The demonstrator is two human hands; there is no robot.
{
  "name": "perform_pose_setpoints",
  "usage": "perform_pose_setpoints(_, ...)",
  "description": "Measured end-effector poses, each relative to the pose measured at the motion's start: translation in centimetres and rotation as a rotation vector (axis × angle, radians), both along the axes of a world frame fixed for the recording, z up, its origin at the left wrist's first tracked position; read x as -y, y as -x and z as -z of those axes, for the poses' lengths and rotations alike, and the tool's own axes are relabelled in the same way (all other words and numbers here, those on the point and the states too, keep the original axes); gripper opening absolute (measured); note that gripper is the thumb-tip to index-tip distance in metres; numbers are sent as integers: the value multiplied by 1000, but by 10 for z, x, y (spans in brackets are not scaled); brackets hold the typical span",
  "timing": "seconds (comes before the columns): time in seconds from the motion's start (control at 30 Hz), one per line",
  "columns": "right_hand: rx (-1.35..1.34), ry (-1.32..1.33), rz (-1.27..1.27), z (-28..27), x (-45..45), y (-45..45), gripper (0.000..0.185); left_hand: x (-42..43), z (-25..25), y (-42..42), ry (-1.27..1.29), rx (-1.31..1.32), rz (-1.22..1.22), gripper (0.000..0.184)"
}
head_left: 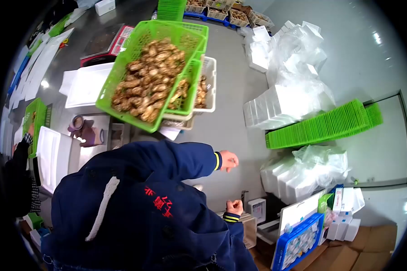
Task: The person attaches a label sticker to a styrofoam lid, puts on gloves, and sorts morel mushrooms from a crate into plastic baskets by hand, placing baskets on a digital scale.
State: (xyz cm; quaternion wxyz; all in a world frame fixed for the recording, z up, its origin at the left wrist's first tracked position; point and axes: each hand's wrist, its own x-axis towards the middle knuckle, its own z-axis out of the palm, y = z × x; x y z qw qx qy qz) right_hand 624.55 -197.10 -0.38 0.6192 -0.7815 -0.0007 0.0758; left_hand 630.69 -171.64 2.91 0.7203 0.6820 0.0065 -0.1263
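Observation:
My left hand (229,161) hangs over the grey floor, fingers loosely bent and a little apart, with nothing seen in it. My right hand (234,207) is curled closed beside a beige plastic crate (248,229); I see nothing in its fingers. Both arms wear navy sleeves with yellow-striped cuffs. To the left of my left hand in the view, a green basket (105,100) holds a heap of brown, soil-stained mushrooms (150,77). It rests on another green basket (195,86) and a white crate (211,83) with more mushrooms. Neither hand touches these.
White foam boxes (276,106) in clear plastic and stacked green baskets (321,124) line the right wall. A blue tray (298,241) stands at lower right. A red scale (105,45) and a white foam box (89,86) lie beyond the baskets. A co-worker's checked sleeve (28,138) shows at far left.

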Motion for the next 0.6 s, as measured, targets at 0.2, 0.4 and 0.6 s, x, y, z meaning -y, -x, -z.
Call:
perform_pose_setpoints(0.2,-36,-6,-127,50,29,-203,21,-12,28,-178,225,-187,-17,20)
perform_pose_setpoints(0.4,-122,-22,-482,-16,-73,-412,21,-89,10,-268,115,-208,-265,15)
perform_pose_setpoints(0.6,10,5,-884,-46,-245,-565,21,-171,7,-326,141,-237,-499,17)
